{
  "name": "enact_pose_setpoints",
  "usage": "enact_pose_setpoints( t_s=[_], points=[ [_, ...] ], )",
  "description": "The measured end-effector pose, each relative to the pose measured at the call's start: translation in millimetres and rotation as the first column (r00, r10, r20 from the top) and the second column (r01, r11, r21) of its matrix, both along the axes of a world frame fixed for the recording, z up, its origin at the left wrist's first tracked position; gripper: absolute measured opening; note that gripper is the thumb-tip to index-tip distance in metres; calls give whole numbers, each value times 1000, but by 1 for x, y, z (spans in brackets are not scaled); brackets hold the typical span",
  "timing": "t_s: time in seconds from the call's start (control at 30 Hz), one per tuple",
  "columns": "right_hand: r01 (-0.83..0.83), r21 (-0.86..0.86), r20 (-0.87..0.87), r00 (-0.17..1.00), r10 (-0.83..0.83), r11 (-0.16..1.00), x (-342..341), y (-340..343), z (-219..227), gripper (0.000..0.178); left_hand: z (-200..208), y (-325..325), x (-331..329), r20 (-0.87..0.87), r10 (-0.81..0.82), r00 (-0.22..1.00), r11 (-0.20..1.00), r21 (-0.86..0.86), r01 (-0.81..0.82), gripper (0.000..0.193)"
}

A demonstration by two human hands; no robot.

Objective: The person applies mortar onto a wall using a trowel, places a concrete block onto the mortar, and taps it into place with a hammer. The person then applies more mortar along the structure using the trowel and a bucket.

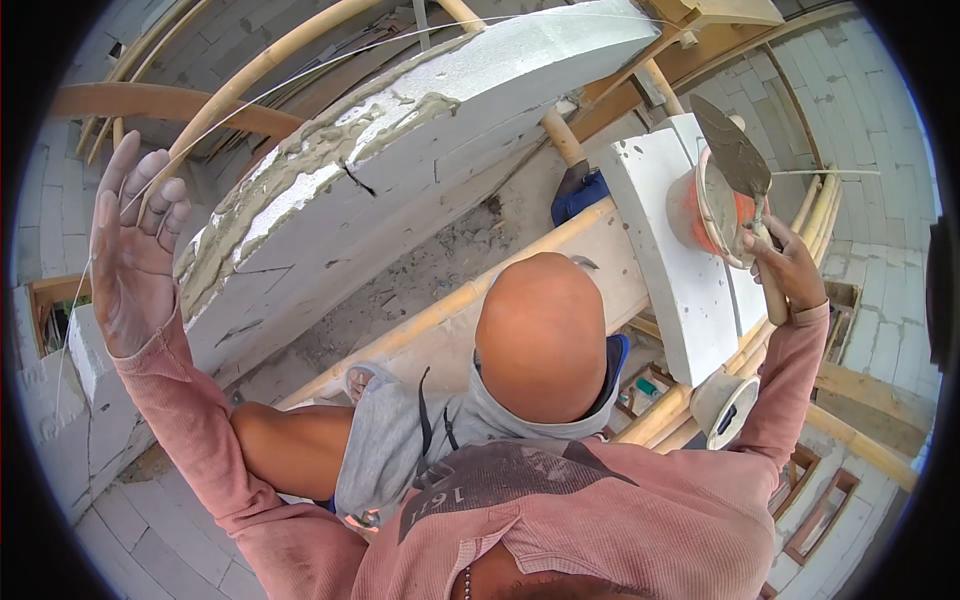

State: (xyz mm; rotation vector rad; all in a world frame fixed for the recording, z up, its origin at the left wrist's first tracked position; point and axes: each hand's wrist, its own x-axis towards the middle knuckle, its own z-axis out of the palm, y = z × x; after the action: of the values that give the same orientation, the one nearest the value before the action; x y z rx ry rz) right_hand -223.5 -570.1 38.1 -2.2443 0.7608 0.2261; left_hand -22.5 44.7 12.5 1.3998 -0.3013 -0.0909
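My left hand (138, 245) is raised at the left, palm showing and fingers apart, beside the near end of the block wall (330, 220). A thin white string (300, 78) passes across its fingers; whether they touch it I cannot tell. Grey mortar (270, 190) lies in a rough strip along the wall's top. At the right, my right hand (790, 265) is closed round the wooden handle of a pointed trowel (730, 145), its blade smeared with mortar. Just behind the trowel is a mortar-stained bucket (690, 205) on white blocks (670, 270).
Bamboo poles (430, 325) run beside my legs and under the blocks. A second small bucket (722, 405) stands near my right forearm. Something blue (580, 200) is beside the wall, and a wooden beam (180, 105) crosses at the upper left.
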Motion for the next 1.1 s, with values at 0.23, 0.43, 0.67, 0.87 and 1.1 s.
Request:
enact_pose_setpoints(
  t_s=[0.23,0.43,0.67,0.87,1.1],
  points=[
    [-252,-645,-561,797,-223,722,35,-103,-40,37,-1,22,14,-133,4,991,981,193,22,68],
    [27,-332,-521,828,-207,943,35,-131,-81,37,2,27,27,-132,-106,986,984,132,123,70],
    [525,270,-268,846,-460,807,-50,-101,-49,31,8,27,22,-55,-242,969,970,-15,241,72],
    [338,695,57,854,-517,634,-51,-23,-98,35,4,9,22,-99,-15,995,997,-80,7,79],
    [-141,795,412,840,-355,590,88,153,-200,39,2,2,17,18,-122,992,992,28,121,91]
  ],
)
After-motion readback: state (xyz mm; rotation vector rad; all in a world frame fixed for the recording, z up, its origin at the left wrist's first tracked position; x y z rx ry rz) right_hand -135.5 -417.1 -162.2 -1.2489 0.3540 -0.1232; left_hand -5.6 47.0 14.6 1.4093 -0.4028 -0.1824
